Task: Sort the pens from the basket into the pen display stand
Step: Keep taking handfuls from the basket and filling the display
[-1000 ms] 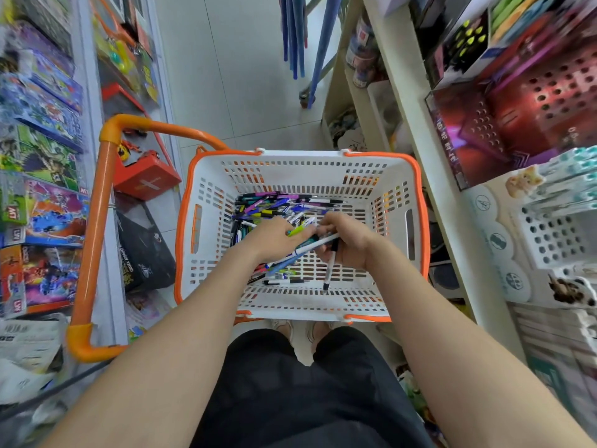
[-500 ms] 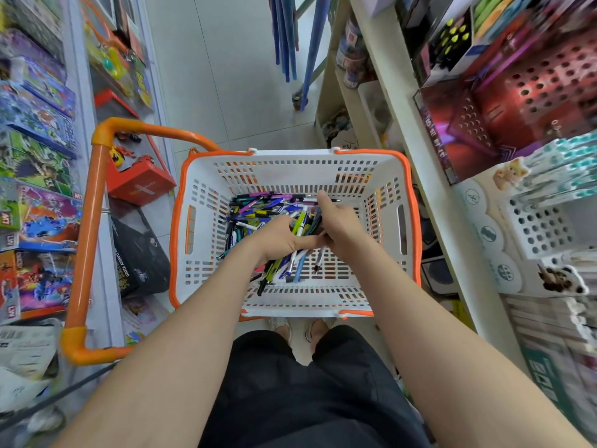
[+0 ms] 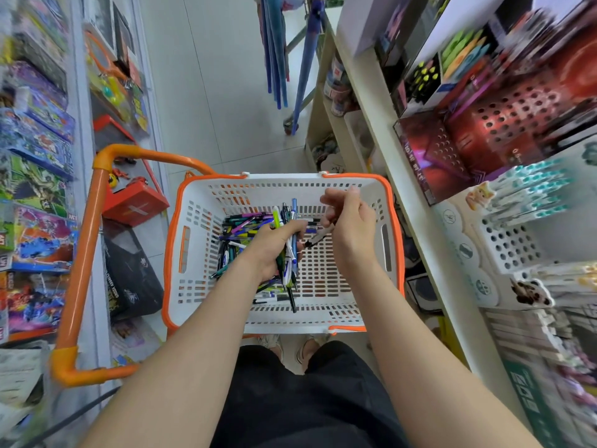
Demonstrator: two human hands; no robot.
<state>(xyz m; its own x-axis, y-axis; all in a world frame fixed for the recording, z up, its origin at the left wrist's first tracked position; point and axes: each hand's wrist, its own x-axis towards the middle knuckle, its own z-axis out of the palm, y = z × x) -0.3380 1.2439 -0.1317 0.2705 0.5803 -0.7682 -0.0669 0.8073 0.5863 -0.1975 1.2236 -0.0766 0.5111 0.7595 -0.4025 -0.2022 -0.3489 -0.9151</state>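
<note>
A white basket (image 3: 323,185) with an orange rim stands on the floor in front of me. Loose pens (image 3: 242,226) of many colours lie heaped in its far left part. Over the basket's middle, my left hand (image 3: 271,247) grips a bundle of pens (image 3: 289,257), green, blue, white and dark, their ends sticking out above and below the fist. My right hand (image 3: 347,221) is just right of it, fingers curled round a dark pen (image 3: 315,239) whose tip points toward the bundle. The white perforated pen display stand (image 3: 507,244) sits on the shelf at right.
The basket's orange handle (image 3: 84,253) lies folded out to the left. Toy boxes fill the left shelves. A cream shelf unit (image 3: 387,130) with red perforated stands and teal pens lines the right side. Blue poles (image 3: 274,50) lean ahead over the tiled floor.
My left hand has lifted, turning its bundle of pens upright. My right hand rose from the pile and moved right, now holding a dark pen. The view shifted slightly.
</note>
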